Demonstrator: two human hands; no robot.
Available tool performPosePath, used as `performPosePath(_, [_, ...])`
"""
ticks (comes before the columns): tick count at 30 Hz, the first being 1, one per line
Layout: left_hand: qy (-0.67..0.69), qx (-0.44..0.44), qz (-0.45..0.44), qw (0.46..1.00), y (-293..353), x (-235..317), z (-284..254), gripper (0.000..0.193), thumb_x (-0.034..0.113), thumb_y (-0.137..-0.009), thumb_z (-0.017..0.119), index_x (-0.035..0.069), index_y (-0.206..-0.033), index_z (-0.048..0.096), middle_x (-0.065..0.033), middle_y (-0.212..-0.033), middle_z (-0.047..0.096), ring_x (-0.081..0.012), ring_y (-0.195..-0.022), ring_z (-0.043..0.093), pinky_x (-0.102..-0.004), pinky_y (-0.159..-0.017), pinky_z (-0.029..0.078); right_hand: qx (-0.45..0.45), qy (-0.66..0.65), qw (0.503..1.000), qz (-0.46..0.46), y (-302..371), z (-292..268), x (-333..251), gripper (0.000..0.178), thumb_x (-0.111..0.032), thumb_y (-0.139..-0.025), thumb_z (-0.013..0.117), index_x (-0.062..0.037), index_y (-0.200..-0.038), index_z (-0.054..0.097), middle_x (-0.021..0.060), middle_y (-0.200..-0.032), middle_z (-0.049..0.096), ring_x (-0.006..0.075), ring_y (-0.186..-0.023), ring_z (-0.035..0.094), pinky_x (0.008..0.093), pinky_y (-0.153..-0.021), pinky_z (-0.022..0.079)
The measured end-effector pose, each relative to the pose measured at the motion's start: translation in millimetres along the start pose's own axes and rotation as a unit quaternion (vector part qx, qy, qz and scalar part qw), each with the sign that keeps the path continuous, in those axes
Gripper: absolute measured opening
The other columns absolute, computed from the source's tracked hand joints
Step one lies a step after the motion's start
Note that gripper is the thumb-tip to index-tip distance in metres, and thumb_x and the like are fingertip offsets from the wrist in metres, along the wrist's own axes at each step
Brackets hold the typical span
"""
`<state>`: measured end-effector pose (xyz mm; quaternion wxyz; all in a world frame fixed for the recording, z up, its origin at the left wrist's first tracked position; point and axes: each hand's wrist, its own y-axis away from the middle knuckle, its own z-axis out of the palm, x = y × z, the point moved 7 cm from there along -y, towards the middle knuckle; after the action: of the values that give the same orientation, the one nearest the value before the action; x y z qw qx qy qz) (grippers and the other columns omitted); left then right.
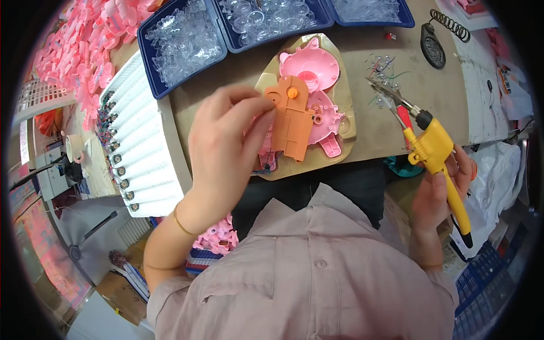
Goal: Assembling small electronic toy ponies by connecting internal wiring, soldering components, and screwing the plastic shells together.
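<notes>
A yellow soldering gun [433, 148] with a black-ended grip is held in my right hand [439, 192]; its metal tip points up and left over the table. My left hand [226, 139] is closed in a pinch at the upper left edge of an orange plastic plate [294, 127]. What lies between its fingertips is hidden. The orange plate, with a round orange knob [292, 93], lies over a pink toy shell half [323, 122]. Behind it sits a round, eared pink shell [323, 65]. These parts rest on a tan holding board [347, 124].
Blue bins [224, 42] of clear plastic parts line the back. A white ribbed tray [144, 141] holds wired round parts on the left, below piled pink pieces [73, 45]. Small wired components [382, 68], a red-handled tool [404, 117] and a black coiled-cord object [432, 45] lie right.
</notes>
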<state>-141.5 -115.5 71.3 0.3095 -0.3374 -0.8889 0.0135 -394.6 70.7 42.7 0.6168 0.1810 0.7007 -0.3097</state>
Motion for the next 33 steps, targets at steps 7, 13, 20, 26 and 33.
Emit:
performPosePath(7, [0.092, 0.018, -0.055, 0.994, 12, 13, 22, 0.005, 0.013, -0.078, 0.068, 0.01, -0.081, 0.066, -0.0026, -0.076, 0.058, -0.0231, -0.076, 0.051, -0.0345, -0.073, 0.036, -0.207, -0.057, 0.977, -0.001, 18, 32, -27, 0.064, -0.016, -0.082, 0.07, -0.0051, -0.134, 0.034, 0.0203, -0.133, 0.045, 0.0285, -0.119, 0.05, 0.0424, -0.1, 0.041])
performPosePath(13, [0.093, -0.009, -0.077, 0.993, 10, 13, 26, 0.006, 0.013, -0.076, 0.069, 0.01, -0.08, 0.066, -0.0018, -0.075, 0.055, -0.0225, -0.076, 0.049, -0.0349, -0.074, 0.036, -0.231, -0.023, 0.971, -0.061, 26, 43, -33, 0.059, -0.02, -0.085, 0.063, 0.0029, -0.133, 0.038, 0.0206, -0.126, 0.051, 0.0254, -0.11, 0.053, 0.0378, -0.091, 0.044])
performPosePath(20, [0.091, -0.036, -0.082, 0.992, 8, 15, 26, 0.005, 0.012, -0.076, 0.069, 0.01, -0.079, 0.066, -0.0012, -0.078, 0.057, -0.0225, -0.078, 0.049, -0.0346, -0.075, 0.036, -0.254, 0.016, 0.959, -0.123, 22, 62, -36, 0.055, -0.023, -0.086, 0.054, 0.0066, -0.13, 0.041, 0.019, -0.114, 0.057, 0.0205, -0.086, 0.057, 0.0302, -0.073, 0.045])
performPosePath(26, [0.089, -0.034, -0.087, 0.992, 10, 14, 26, 0.005, 0.012, -0.076, 0.069, 0.01, -0.079, 0.066, -0.0012, -0.079, 0.057, -0.023, -0.079, 0.049, -0.0349, -0.076, 0.036, -0.274, 0.051, 0.944, -0.178, 23, 73, -40, 0.054, -0.025, -0.086, 0.047, 0.0097, -0.127, 0.043, 0.0176, -0.104, 0.062, 0.0163, -0.066, 0.061, 0.0236, -0.057, 0.045])
performPosePath(33, [0.087, -0.024, -0.084, 0.992, 11, 14, 26, 0.005, 0.012, -0.075, 0.068, 0.01, -0.079, 0.065, -0.0018, -0.079, 0.057, -0.0233, -0.078, 0.049, -0.0349, -0.076, 0.036, -0.464, -0.022, 0.876, 0.131, 20, 75, -23, 0.052, -0.023, -0.086, 0.047, 0.0097, -0.126, 0.046, 0.0161, -0.09, 0.066, 0.0204, -0.066, 0.063, 0.0273, -0.064, 0.049])
